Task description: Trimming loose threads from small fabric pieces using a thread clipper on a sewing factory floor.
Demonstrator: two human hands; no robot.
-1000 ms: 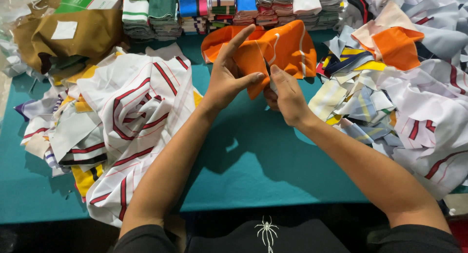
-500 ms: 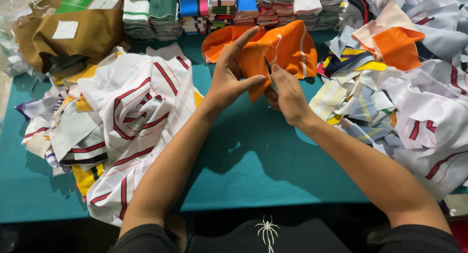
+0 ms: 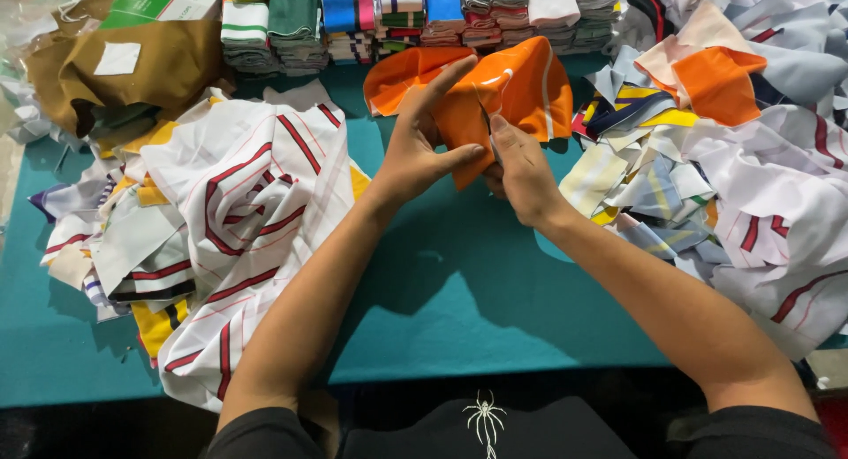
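Observation:
My left hand [image 3: 415, 150] and my right hand [image 3: 521, 172] both grip a piece of shiny orange fabric [image 3: 508, 92] above the teal table [image 3: 459, 282]. The left thumb pinches the fabric's lower edge while its fingers stretch up along the cloth. My right hand holds the lower right part, fingers curled into the folds. The far end of the orange fabric rests on the table near the back.
A heap of white cloth pieces with red stripes [image 3: 230, 220] lies at the left. A large pile of mixed fabric scraps [image 3: 724, 176] fills the right. Stacks of folded striped knit bands [image 3: 397, 17] line the back. A brown bag [image 3: 115, 61] sits at the back left.
Hardly anything differs; both hands keep their hold on the orange fabric in the same place.

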